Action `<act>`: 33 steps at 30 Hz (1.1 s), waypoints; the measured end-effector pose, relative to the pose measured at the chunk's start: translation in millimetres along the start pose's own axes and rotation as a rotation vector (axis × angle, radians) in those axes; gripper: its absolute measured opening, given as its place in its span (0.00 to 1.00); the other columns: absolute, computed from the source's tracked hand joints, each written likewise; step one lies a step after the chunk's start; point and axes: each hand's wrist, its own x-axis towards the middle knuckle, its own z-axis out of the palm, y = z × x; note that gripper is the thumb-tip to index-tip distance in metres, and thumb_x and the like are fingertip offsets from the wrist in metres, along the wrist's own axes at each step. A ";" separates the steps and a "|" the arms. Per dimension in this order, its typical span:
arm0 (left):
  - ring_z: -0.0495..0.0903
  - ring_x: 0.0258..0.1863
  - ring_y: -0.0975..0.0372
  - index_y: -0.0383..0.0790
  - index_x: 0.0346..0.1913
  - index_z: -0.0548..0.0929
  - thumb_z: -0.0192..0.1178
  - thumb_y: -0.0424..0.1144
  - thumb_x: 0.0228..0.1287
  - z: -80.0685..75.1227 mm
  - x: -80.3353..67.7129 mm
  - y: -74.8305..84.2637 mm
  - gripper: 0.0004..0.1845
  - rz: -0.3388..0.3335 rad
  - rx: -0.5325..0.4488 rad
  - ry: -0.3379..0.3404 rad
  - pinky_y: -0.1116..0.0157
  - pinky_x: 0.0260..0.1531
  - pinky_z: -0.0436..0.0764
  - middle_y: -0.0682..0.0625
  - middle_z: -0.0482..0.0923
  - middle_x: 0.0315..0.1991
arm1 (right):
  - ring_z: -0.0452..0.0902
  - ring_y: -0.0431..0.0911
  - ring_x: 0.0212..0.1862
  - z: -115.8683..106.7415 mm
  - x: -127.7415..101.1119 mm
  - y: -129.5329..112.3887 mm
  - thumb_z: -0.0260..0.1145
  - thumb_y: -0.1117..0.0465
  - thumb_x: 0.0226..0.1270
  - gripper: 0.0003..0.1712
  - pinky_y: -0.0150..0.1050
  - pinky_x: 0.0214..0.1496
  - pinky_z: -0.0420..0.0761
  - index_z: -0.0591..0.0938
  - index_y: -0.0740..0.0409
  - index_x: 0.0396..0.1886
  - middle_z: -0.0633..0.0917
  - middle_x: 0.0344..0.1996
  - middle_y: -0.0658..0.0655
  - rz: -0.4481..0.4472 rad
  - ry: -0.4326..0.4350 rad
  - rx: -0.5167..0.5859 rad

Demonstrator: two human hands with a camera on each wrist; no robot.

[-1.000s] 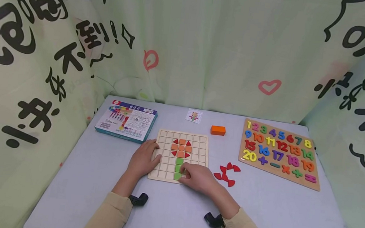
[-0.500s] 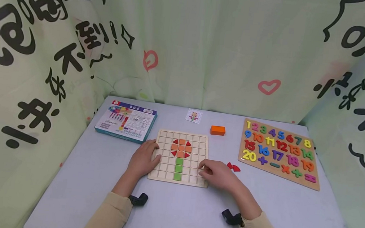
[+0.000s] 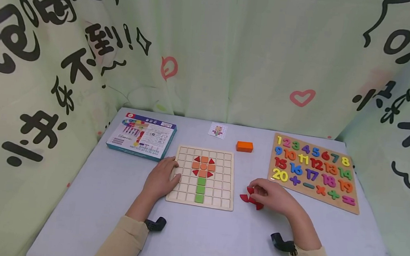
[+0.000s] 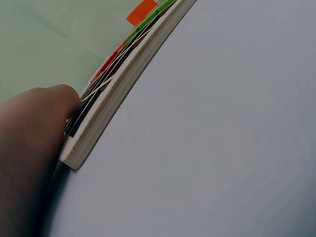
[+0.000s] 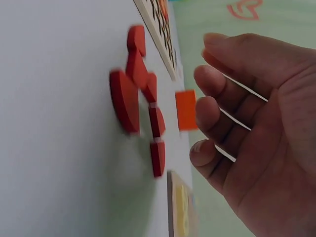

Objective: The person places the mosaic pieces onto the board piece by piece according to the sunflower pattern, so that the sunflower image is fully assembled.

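Observation:
My left hand (image 3: 162,177) rests on the left edge of a wooden grid board (image 3: 222,203), its thumb over the rim. In the left wrist view the thumb (image 4: 52,103) lies against the board's corner. On the grid, orange tiles (image 3: 204,159) and red wedges form a flower shape above a column of green square tiles (image 3: 200,190). To the right, my right hand (image 3: 272,195) hovers beside loose red fan-shaped pieces (image 3: 244,197), partly hiding them. The right wrist view shows its fingers loosely bent, nothing between them, apart from the red pieces (image 5: 126,101).
A wooden number board (image 3: 316,172) lies at the right. Behind the grid are an orange block (image 3: 245,146) and a small picture card (image 3: 217,130). A flat box (image 3: 142,135) sits at the back left. Printed curtains (image 3: 204,50) surround the white table (image 3: 195,241).
My right hand has moved right, from the green tiles, off the grid board and over to the red pieces. The left hand has stayed in place.

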 end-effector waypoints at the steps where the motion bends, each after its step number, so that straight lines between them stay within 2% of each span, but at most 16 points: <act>1: 0.63 0.74 0.54 0.44 0.57 0.77 0.58 0.53 0.67 0.1 0.0 0.0 0.22 0.000 -0.002 0.000 0.54 0.73 0.67 0.47 0.66 0.72 | 0.74 0.44 0.39 -2.4 -1.8 3.8 0.70 0.56 0.64 0.14 0.32 0.37 0.81 0.82 0.48 0.49 0.80 0.33 0.46 -0.003 0.001 0.002; 7: 0.63 0.74 0.54 0.44 0.57 0.77 0.58 0.54 0.67 0.7 -0.3 -0.2 0.23 0.001 -0.005 0.005 0.54 0.74 0.66 0.47 0.66 0.72 | 0.73 0.44 0.40 -13.4 -12.1 21.2 0.71 0.58 0.63 0.15 0.31 0.38 0.81 0.82 0.50 0.49 0.79 0.34 0.47 0.001 -0.015 0.007; 13: 0.63 0.74 0.54 0.44 0.58 0.76 0.58 0.54 0.67 1.9 0.1 -1.0 0.23 0.002 0.000 0.004 0.54 0.74 0.66 0.47 0.66 0.72 | 0.72 0.45 0.41 -10.5 -15.8 36.8 0.74 0.55 0.60 0.17 0.31 0.37 0.79 0.82 0.49 0.48 0.78 0.34 0.48 0.031 -0.054 0.040; 18: 0.63 0.74 0.54 0.44 0.58 0.76 0.57 0.54 0.67 2.1 0.5 -0.9 0.23 0.002 0.002 0.003 0.54 0.74 0.67 0.47 0.66 0.72 | 0.72 0.44 0.41 -5.8 -16.0 40.5 0.74 0.53 0.59 0.16 0.31 0.38 0.78 0.82 0.46 0.45 0.78 0.34 0.48 0.029 -0.074 0.046; 26: 0.63 0.74 0.54 0.44 0.58 0.77 0.58 0.54 0.67 1.9 0.0 -1.3 0.23 -0.001 0.009 0.003 0.54 0.74 0.66 0.47 0.66 0.72 | 0.71 0.42 0.39 2.6 -10.8 43.9 0.74 0.50 0.58 0.14 0.31 0.36 0.77 0.81 0.42 0.42 0.77 0.32 0.46 0.000 -0.072 -0.008; 33: 0.64 0.73 0.53 0.44 0.58 0.77 0.57 0.54 0.67 2.4 -0.1 -1.4 0.23 0.005 0.008 0.014 0.53 0.73 0.67 0.47 0.66 0.72 | 0.72 0.43 0.39 3.5 -11.5 45.5 0.75 0.50 0.57 0.15 0.32 0.37 0.78 0.82 0.41 0.43 0.77 0.32 0.46 0.033 -0.049 -0.004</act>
